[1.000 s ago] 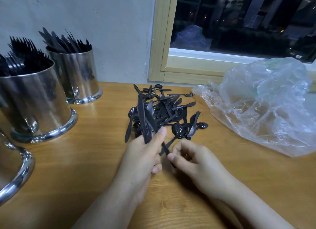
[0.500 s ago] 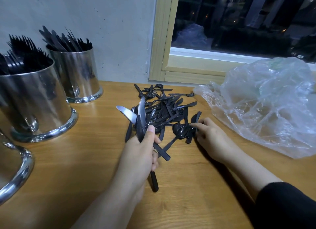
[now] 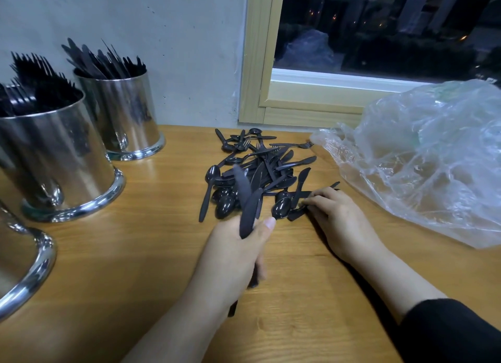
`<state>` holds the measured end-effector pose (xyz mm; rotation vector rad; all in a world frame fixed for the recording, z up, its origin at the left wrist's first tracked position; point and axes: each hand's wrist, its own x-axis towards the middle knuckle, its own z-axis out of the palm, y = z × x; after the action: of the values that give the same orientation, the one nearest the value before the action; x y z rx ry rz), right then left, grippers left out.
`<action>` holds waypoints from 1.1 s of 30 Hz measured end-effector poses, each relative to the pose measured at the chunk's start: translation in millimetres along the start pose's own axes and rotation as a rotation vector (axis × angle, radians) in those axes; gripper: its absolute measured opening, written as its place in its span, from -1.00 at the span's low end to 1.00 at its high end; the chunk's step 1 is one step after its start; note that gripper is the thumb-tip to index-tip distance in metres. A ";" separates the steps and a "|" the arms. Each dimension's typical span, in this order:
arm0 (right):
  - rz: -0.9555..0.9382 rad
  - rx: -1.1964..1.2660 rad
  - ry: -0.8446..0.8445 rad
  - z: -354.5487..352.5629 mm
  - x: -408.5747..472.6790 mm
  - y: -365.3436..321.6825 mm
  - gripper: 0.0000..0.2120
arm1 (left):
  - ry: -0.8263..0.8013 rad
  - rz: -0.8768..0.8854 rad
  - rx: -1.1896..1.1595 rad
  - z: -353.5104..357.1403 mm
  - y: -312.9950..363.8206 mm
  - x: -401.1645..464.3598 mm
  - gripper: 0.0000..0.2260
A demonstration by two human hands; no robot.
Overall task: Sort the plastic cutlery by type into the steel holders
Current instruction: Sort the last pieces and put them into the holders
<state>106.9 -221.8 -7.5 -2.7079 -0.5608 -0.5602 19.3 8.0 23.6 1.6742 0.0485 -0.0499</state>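
Observation:
A heap of black plastic cutlery (image 3: 260, 170) lies on the wooden table (image 3: 135, 254), mixing spoons, knives and forks. My left hand (image 3: 233, 254) grips a small bunch of black knives (image 3: 248, 200), blades pointing up over the heap. My right hand (image 3: 339, 219) lies at the heap's right edge, its fingertips pinching a black knife (image 3: 298, 197) that rests on the table. At the left stand steel holders: one with forks (image 3: 54, 156), one behind it with knives (image 3: 122, 113), and a third (image 3: 24, 265) cut off by the frame edge, contents hidden.
A crumpled clear plastic bag (image 3: 423, 156) lies on the table at the right, close to my right hand. A wall and a wooden window frame (image 3: 260, 64) close off the back of the table.
My left hand has gathered the knives into a tighter bunch. My right hand has moved slightly right along the heap's edge and closed its fingertips on a knife there.

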 end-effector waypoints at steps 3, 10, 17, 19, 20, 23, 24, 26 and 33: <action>-0.030 0.029 0.188 -2.8 2.3 0.1 -0.84 | 0.056 -0.030 -0.040 -2.2 -0.2 1.1 -0.68; 0.146 0.514 0.729 -34.0 1.6 -22.2 -0.86 | 0.180 0.041 -0.140 0.4 4.5 6.4 -0.58; 0.260 1.140 0.365 -36.1 -1.4 -56.7 -0.86 | 0.174 0.250 0.112 12.0 -0.2 13.0 -0.66; 0.230 1.149 0.276 -32.9 -3.7 -59.9 -0.87 | 0.106 0.226 0.156 17.4 -0.6 15.7 -0.70; 0.213 1.137 0.240 -32.0 -3.8 -59.3 -0.91 | 0.094 0.218 0.176 20.6 0.6 16.6 -0.70; 0.206 0.908 0.163 -31.0 1.1 -44.2 -0.93 | 0.153 0.186 0.178 26.1 7.9 18.7 -0.72; 0.234 0.792 0.155 -30.3 3.3 -34.4 -0.92 | 0.195 0.164 0.144 25.2 8.6 20.0 -0.74; 0.298 0.565 0.082 -30.9 6.6 -14.4 -0.94 | 0.311 0.124 0.001 20.1 10.3 22.9 -0.72; 0.209 0.188 -0.240 -17.2 4.4 -11.7 -0.78 | 0.317 0.039 0.177 15.5 1.6 24.0 -0.60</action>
<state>100.2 -216.7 12.0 -2.6247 -0.3608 -0.1224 43.4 -7.5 22.1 1.8467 0.2566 0.2478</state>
